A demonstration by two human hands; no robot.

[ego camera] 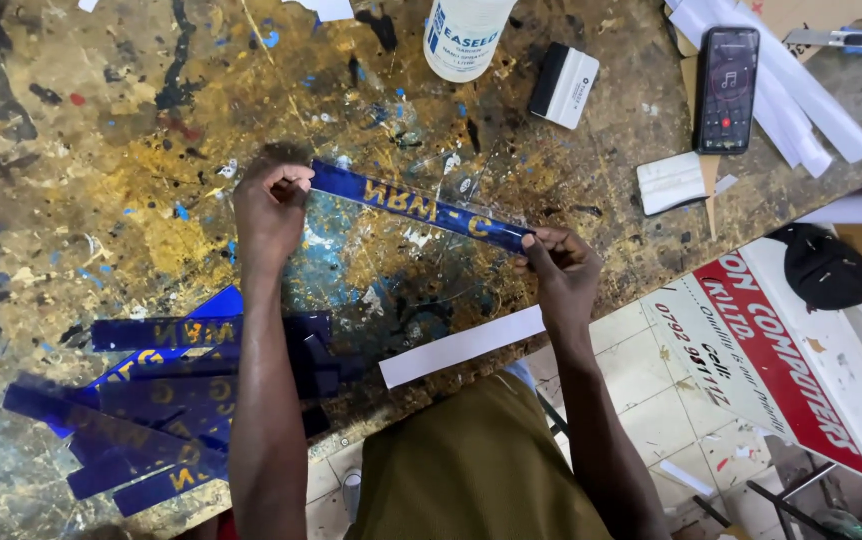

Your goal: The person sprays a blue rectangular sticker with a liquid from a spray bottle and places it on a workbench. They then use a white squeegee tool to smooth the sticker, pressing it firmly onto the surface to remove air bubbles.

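Blue strip [416, 207] with yellow lettering hangs over the paint-spattered counter [101, 150], near its front edge, pinched endwise between left hand [269, 208] and right hand [563, 270]; similar strips [151, 400] pile at the front-left corner.

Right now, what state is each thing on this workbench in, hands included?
Blue strip: held level above the bench, one end in each hand.
Left hand: pinching the strip's left end.
Right hand: pinching the strip's right end.
Pile of blue strips: lying loosely stacked.
Phone: lying flat, screen lit.
White bottle: standing upright.
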